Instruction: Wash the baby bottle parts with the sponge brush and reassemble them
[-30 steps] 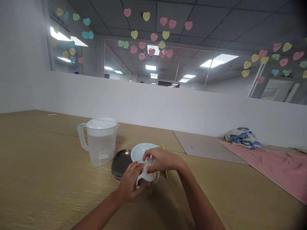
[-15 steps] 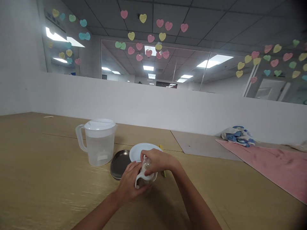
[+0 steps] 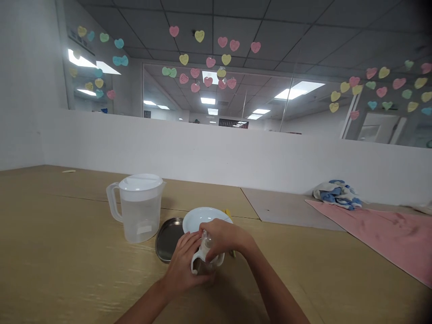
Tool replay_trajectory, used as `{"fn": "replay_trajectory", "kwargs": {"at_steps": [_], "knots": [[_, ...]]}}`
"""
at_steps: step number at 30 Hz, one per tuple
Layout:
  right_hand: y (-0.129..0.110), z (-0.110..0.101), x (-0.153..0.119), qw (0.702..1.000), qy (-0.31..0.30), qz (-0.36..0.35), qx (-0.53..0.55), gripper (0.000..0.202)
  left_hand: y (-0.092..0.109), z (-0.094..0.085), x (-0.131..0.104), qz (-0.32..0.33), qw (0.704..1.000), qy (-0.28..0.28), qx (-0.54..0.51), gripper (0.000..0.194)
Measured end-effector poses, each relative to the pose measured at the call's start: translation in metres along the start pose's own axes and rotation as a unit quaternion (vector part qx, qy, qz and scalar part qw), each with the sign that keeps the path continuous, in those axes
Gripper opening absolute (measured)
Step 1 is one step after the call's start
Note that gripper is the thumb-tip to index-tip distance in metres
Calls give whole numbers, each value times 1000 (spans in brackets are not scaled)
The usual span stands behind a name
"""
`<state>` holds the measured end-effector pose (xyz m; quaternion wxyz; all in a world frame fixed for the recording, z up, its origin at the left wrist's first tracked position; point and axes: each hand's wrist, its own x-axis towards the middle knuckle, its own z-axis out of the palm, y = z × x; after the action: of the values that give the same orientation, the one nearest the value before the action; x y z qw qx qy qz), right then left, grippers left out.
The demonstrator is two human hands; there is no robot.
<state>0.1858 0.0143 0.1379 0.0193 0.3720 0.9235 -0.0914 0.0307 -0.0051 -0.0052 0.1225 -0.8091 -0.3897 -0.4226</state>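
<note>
Both hands are on a baby bottle (image 3: pixel 204 252) with a clear teat or cap on top and white side handles, low in the middle of the head view. My left hand (image 3: pixel 182 264) wraps round the bottle's left side, thumb below and fingers above. From the right, my right hand (image 3: pixel 224 237) has its fingers closed round the bottle's top. My fingers hide much of the bottle body. Just beyond my hands is a white bowl or plate (image 3: pixel 199 219), and a metal tray (image 3: pixel 167 243) lies to its left.
A lidded plastic pitcher (image 3: pixel 141 211) holding clear liquid stands left of the tray. A thin yellow item (image 3: pixel 228 212) pokes out behind the bowl. On the right lie a pink cloth (image 3: pixel 378 231) and a crumpled blue-and-white cloth (image 3: pixel 337 194). A white wall (image 3: pixel 209 153) closes the far side.
The camera has tilted up slightly, so everything sits lower in view. Both hands stay on the bottle, with their grip hardly altered.
</note>
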Motion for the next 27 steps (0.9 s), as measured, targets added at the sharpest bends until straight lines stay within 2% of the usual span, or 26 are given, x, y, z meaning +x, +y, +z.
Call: {"fn": "replay_trajectory", "kwargs": {"at_steps": [8, 13, 19, 22, 27], "knots": [[4, -8, -1, 1000, -10, -21, 20, 46, -6, 6, -3, 7, 999, -27, -42, 73], [7, -14, 0, 998, -27, -14, 50, 41, -6, 2, -3, 20, 999, -11, -50, 71], [5, -15, -4, 998, -16, -8, 57, 43, -6, 0, 2, 25, 998, 0, -53, 63], [3, -22, -15, 995, 31, -23, 88, 43, -6, 1, 2, 27, 999, 9, -45, 63], [10, -28, -16, 974, 180, 49, 132, 41, -7, 0, 2, 29, 998, 12, -47, 70]]}}
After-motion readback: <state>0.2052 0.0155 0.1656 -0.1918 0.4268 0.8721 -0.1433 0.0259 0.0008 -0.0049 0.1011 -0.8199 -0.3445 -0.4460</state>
